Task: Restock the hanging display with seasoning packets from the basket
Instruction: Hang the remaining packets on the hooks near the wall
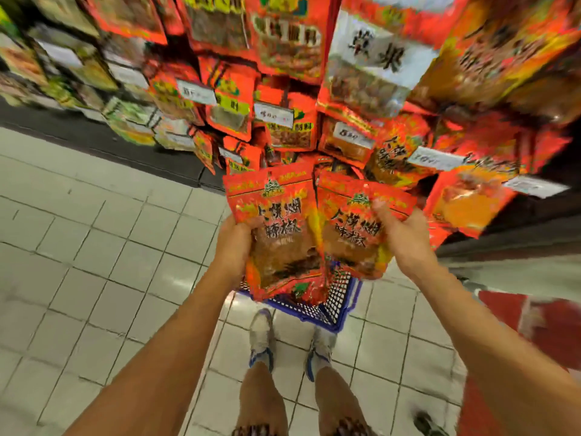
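Note:
My left hand [236, 243] grips a stack of red seasoning packets [276, 228] by its left edge. My right hand [399, 234] holds another red packet [352, 228] by its right side, thumb on the front. Both packets are upright, side by side, above the blue basket [330, 306] on the floor, which they mostly hide. The hanging display [298, 89] of red and orange packets with white price tags rises right behind them.
Green and yellow packets [78, 67] hang on the display's left part. The floor is pale tile, with a red mat [534, 325] at the right. My two feet in white shoes [292, 338] stand just before the basket.

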Available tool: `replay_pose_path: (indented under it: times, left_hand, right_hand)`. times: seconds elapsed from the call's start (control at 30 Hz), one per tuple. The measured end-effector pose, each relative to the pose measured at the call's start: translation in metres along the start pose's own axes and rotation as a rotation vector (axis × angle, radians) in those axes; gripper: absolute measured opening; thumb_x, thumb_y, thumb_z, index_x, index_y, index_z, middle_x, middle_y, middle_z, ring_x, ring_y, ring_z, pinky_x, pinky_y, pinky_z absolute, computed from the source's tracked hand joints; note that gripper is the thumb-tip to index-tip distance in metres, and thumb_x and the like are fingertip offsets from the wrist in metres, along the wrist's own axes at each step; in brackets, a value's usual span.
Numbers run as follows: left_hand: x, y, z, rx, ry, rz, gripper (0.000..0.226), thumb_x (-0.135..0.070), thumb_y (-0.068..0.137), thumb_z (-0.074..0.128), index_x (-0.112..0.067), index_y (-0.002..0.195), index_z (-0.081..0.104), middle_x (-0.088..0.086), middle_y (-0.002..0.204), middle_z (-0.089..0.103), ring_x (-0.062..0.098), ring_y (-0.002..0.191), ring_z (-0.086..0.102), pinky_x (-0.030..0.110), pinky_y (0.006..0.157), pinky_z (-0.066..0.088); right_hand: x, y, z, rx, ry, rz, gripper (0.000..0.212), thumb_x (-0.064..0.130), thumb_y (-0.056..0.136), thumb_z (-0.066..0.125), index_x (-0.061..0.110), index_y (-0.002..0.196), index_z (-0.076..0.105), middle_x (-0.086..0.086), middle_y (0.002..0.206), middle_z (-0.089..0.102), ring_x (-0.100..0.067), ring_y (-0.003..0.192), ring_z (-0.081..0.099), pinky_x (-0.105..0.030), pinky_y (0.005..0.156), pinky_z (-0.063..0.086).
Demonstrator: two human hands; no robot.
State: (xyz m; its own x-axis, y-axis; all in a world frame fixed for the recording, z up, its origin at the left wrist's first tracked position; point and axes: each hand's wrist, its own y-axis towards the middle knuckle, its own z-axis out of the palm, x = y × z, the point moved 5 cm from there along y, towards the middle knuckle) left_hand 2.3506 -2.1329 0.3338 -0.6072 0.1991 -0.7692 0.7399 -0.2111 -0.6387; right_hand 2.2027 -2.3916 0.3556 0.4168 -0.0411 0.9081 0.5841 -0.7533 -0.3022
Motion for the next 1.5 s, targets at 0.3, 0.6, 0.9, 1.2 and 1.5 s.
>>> replay_pose_path:
  times: [0.3, 0.6, 0.9, 1.2, 1.5]
  left_hand:
    - [-0.196, -0.117, 0.015, 0.232, -0.113, 0.372, 0.047, -0.059, 0.073, 0.075, -0.029, 0.11, 0.073, 0.001, 0.11, 0.077, 0.025, 0.106, 0.073, 0.05, 0.094, 0.056]
    - [-0.373, -0.233, 0.072, 0.572, -0.149, 0.75, 0.023, -0.037, 0.08, 0.073, -0.027, 0.1, 0.078, 0.001, 0.104, 0.078, 0.021, 0.097, 0.074, 0.042, 0.083, 0.059]
    - [-0.455, -0.287, 0.126, 0.617, -0.064, 0.893, 0.01, -0.01, 0.087, 0.072, -0.013, 0.097, 0.075, 0.01, 0.087, 0.078, 0.021, 0.073, 0.074, 0.037, 0.058, 0.06]
    - [-0.502, -0.3, 0.194, 0.563, -0.051, 0.995, 0.02, -0.035, 0.096, 0.067, -0.016, 0.099, 0.073, 0.001, 0.086, 0.08, 0.016, 0.08, 0.077, 0.031, 0.067, 0.06]
    - [-0.536, -0.302, 0.233, 0.504, -0.036, 1.023, 0.016, -0.032, 0.095, 0.068, -0.016, 0.095, 0.072, 0.002, 0.084, 0.079, 0.019, 0.077, 0.077, 0.035, 0.071, 0.059]
  right_hand:
    - [0.227, -0.086, -0.099, -0.161, 0.082, -0.367, 0.019, 0.058, 0.077, 0.073, 0.044, 0.088, 0.077, 0.016, 0.086, 0.078, -0.009, 0.081, 0.073, -0.038, 0.076, 0.06]
    - [0.395, -0.157, -0.192, -0.38, 0.161, -0.656, 0.01, 0.04, 0.078, 0.076, 0.046, 0.086, 0.078, 0.011, 0.089, 0.079, -0.016, 0.089, 0.076, -0.041, 0.085, 0.059]
    - [0.485, -0.142, -0.244, -0.515, 0.201, -0.716, 0.018, 0.033, 0.088, 0.077, 0.021, 0.075, 0.074, 0.005, 0.076, 0.078, -0.013, 0.073, 0.076, -0.038, 0.07, 0.061]
    - [0.55, -0.074, -0.271, -0.439, 0.264, -0.775, 0.068, 0.058, 0.059, 0.075, -0.001, 0.091, 0.07, -0.017, 0.086, 0.077, -0.041, 0.085, 0.073, -0.062, 0.081, 0.057]
    - [0.585, -0.034, -0.282, -0.417, 0.26, -0.748, 0.032, 0.039, 0.077, 0.085, 0.02, 0.062, 0.064, -0.019, 0.081, 0.076, -0.044, 0.082, 0.073, -0.066, 0.074, 0.057]
